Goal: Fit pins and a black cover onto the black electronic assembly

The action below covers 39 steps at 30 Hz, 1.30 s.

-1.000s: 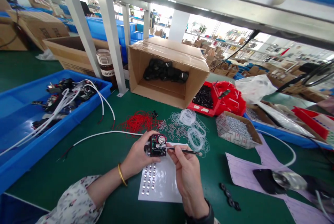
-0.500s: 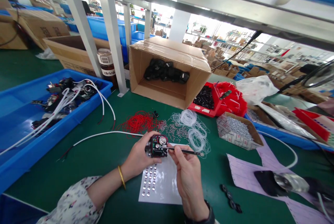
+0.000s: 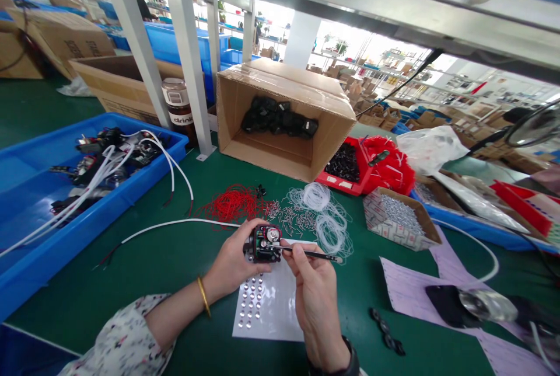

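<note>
Barely anything has moved since the earlier frames: both hands stay put over the white sheet, the view only tipped a little, tool tip still at the part. Left hand [image 3: 231,265] has its fingers closed around a small black module [image 3: 261,244], held just above the green table [image 3: 175,259], its open face with a round silver disc turned up. Right hand [image 3: 312,294] pinches a thin black tool [image 3: 310,254] like a pen, fingers closed on the shaft, tip touching the module's right side below the disc. Gold bangle [image 3: 203,297] on the left wrist, floral sleeve [image 3: 118,341] behind it; dark watch strap on the right wrist. Under the hands lies a white sheet [image 3: 273,312] with rows of small silver dots on its left part. Right of it, a short black chain-like piece [image 3: 385,332] on the table, then pale purple papers [image 3: 411,288] with a black pouch and a shiny object on them. Just beyond the module: a red wire bundle [image 3: 231,204], scattered small metal pins [image 3: 291,221], coils of clear thin line [image 3: 326,215]. White cable [image 3: 175,224] runs left toward a blue bin [image 3: 44,247] holding cabled assemblies. Small carton of silver screws [image 3: 396,215] to the right, red tray of black parts [image 3: 345,166] behind it, red bundle beside that. Farther back, a cardboard box on its side [image 3: 284,113] with black modules inside, brown bottle [image 3: 177,107] by a grey post, more cartons and blue bins beyond.
</note>
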Tool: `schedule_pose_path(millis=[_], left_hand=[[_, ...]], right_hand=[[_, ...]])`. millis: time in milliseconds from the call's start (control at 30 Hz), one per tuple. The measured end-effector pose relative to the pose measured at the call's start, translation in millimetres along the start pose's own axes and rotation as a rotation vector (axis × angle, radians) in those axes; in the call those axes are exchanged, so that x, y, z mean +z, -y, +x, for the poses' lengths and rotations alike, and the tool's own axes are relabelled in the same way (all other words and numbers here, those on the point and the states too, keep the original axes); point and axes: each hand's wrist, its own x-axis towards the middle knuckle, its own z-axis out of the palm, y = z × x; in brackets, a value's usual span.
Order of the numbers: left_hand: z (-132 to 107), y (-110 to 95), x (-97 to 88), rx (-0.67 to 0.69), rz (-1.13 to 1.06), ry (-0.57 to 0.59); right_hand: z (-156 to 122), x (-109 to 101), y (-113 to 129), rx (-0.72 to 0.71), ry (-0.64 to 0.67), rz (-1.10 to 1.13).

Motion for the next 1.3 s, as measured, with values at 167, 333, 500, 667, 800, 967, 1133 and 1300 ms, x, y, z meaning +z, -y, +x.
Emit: schedule_pose_path(millis=[167,333,500,667,800,967,1133,1300], left_hand=[[0.3,0.3,1.3,0.012,0.005,-0.013],[-1.4,3.3,2.7,0.003,-0.032,-0.015],[-1.4,4.8,2.8,0.008,-0.02,-0.035],[-0.3,8.2,4.8,0.037,0.014,-0.076],[-2.5,15.0,8.1,0.105,-0.016,-0.13],[-4.3,24.7,9.9,0.232,0.035,-0.148],[-3.6,31.7,10.1,0.357,0.071,-0.136],[-4.1,32.9,7.8,0.409,0.216,-0.106]], right_hand=[[0.1,-1.6,-1.7,0.002,0.006,-0.019],[-0.5,-2.0,-2.4,-0.004,0.004,-0.023],[-0.2,-0.4,-1.4,-0.015,0.006,-0.029],[1.1,0.3,-0.3,-0.038,0.006,-0.034],[2.0,0.1,0.0,-0.055,0.015,-0.057],[2.7,-1.0,-0.8,-0.07,0.007,-0.079],[4.8,-1.9,-0.7,-0.083,0.011,-0.096],[8.4,-2.2,-6.6,-0.141,0.018,-0.18]])
